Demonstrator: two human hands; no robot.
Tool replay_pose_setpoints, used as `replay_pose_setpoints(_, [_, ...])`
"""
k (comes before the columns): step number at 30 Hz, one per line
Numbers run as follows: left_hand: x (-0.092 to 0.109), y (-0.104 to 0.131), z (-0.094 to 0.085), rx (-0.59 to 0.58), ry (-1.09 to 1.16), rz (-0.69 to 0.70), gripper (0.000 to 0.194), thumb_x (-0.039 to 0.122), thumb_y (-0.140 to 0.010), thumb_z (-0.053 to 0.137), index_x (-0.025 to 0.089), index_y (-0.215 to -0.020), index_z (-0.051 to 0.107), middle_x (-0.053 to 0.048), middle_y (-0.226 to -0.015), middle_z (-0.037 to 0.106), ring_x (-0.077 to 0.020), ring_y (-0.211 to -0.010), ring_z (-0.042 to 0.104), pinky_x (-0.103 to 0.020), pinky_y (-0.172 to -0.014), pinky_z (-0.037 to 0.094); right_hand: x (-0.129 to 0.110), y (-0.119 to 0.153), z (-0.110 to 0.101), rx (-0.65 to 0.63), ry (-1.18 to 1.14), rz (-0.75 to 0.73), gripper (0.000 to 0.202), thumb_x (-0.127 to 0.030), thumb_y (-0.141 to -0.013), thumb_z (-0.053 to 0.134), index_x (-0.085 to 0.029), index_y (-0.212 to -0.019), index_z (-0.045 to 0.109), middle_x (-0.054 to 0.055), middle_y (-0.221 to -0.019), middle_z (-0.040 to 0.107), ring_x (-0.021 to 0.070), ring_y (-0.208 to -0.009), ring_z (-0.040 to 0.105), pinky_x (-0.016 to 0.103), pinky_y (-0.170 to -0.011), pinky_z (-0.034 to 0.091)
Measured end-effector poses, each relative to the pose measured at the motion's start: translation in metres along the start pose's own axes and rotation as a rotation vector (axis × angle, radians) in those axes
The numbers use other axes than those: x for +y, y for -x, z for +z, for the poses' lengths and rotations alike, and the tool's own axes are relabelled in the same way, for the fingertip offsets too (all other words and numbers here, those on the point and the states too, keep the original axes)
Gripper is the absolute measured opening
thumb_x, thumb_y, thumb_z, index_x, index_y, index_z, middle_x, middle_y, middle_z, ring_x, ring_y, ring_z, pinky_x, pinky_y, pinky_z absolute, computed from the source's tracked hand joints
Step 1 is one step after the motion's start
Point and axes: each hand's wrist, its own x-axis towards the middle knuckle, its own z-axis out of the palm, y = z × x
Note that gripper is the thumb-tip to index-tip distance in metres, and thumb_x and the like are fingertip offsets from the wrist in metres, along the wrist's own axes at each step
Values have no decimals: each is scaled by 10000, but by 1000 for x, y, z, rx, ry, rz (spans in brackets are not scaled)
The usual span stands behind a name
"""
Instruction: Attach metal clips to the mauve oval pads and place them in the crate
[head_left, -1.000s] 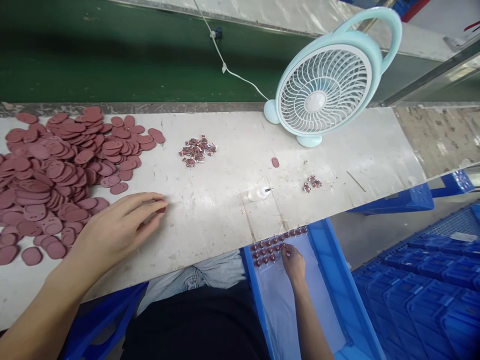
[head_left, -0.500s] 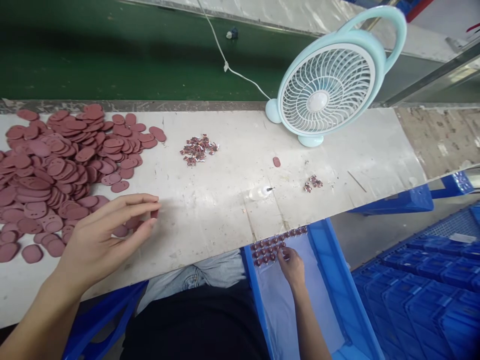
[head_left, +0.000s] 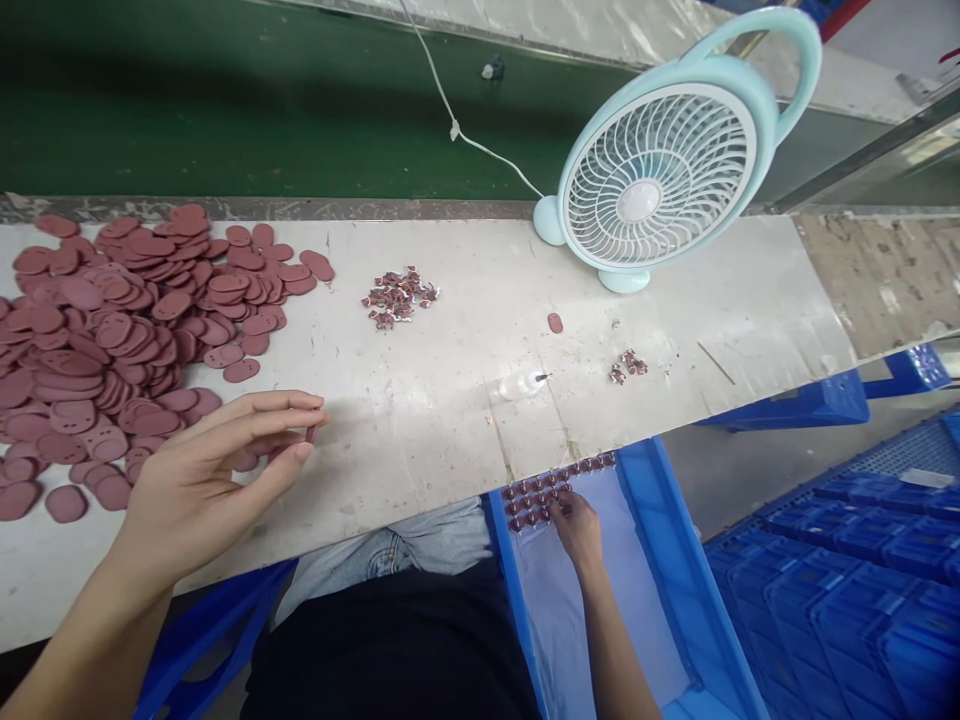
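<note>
Between the thumb and fingertips of my left hand (head_left: 217,475), a reddish-brown oval disc (head_left: 311,433) is seen nearly edge-on. This hand is raised over the table beside a large heap of similar oval discs (head_left: 135,340). My right hand (head_left: 577,530) reaches into a blue crate (head_left: 679,560) lined with a white sheet (head_left: 592,600). Its fingers are pinched together at the edge of several rows of small brown pieces with shiny parts (head_left: 532,500). Whatever lies between those fingertips is hidden.
A small pile of brown and metallic parts (head_left: 399,297) and a smaller one (head_left: 628,367) lie on the white table (head_left: 420,430). Near them are a clear bottle with a dark tip (head_left: 523,384) and a single disc (head_left: 555,323). A light-blue fan (head_left: 660,170) stands behind.
My right hand has shifted slightly left, closer in against the rows. The disc in my left hand has turned and shows a narrower edge.
</note>
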Motion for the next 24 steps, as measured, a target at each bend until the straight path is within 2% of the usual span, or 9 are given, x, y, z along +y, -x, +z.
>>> replay_pose_setpoints(6, [0, 0, 1, 0, -1, -28, 211, 242, -888, 692, 280, -1090, 742, -35, -1168, 709, -241, -1083, 678, -355, -789, 587, -8, 2, -3, -3, -49, 22, 272, -371, -975, 641, -155, -1140, 653, 66, -1110, 684, 198, -940, 681, 403, -837, 585])
replay_pose_setpoints(9, [-1, 1, 1, 7, 66, -42, 250, 205, -882, 700, 280, -1117, 739, -36, -1170, 708, -234, -1099, 677, -365, -847, 604, -19, 4, -14, 25, -82, 46, 269, -387, -975, 640, -152, -1105, 662, 55, -1059, 697, 182, -894, 684, 393, -825, 583])
replay_pose_setpoints(12, [-4, 7, 1, 29, 243, -69, 258, 173, -885, 690, 284, -1110, 748, -53, -1188, 698, -236, -1057, 697, -391, -848, 629, -37, 11, -42, 101, -141, 55, 301, -453, -962, 629, -164, -1012, 699, 50, -938, 731, 188, -818, 696, 365, -786, 571])
replay_pose_setpoints(15, [-8, 21, 7, 20, 441, -110, 224, 171, -914, 646, 291, -1063, 763, -76, -1173, 689, -240, -989, 719, -362, -743, 641, -69, 27, -86, 179, -239, 1, 370, -550, -922, 608, -202, -876, 725, 60, -778, 737, 234, -720, 699, 339, -664, 547])
replay_pose_setpoints(17, [-11, 33, 16, 8, 542, -139, 214, 185, -932, 618, 290, -1047, 765, -89, -1154, 690, -243, -945, 729, -353, -704, 634, -103, 43, -116, 191, -322, -91, 364, -569, -914, 594, -231, -830, 703, 46, -688, 699, 230, -617, 662, 332, -574, 524])
replay_pose_setpoints(19, [-15, 45, 28, 17, 625, -177, 210, 209, -944, 602, 281, -1059, 762, -107, -1182, 686, -246, -932, 730, -365, -717, 630, -152, 57, -139, 163, -425, -234, 297, -534, -918, 605, -261, -824, 675, 25, -670, 673, 207, -572, 631, 320, -553, 530])
replay_pose_setpoints(21, [-20, 55, 40, 28, 688, -211, 201, 226, -943, 609, 280, -1065, 759, -116, -1203, 679, -253, -952, 724, -363, -725, 624, -217, 63, -152, 52, -659, -486, 168, -412, -955, 591, -271, -910, 669, 27, -718, 670, 195, -570, 624, 315, -532, 535])
replay_pose_setpoints(22, [-22, 58, 45, 42, 705, -208, 195, 238, -938, 617, 275, -1066, 761, -122, -1202, 678, -259, -970, 716, -364, -733, 620, -253, 60, -154, 3, -689, -620, 143, -361, -970, 574, -274, -904, 666, 25, -721, 664, 198, -613, 642, 319, -570, 553])
replay_pose_setpoints(24, [-28, 63, 52, 78, 714, -193, 192, 256, -932, 627, 269, -1066, 765, -129, -1197, 677, -272, -1022, 695, -373, -774, 611, -324, 39, -149, -3, -522, -855, 105, -286, -975, 568, -267, -939, 665, 48, -868, 706, 207, -809, 686, 335, -732, 586])
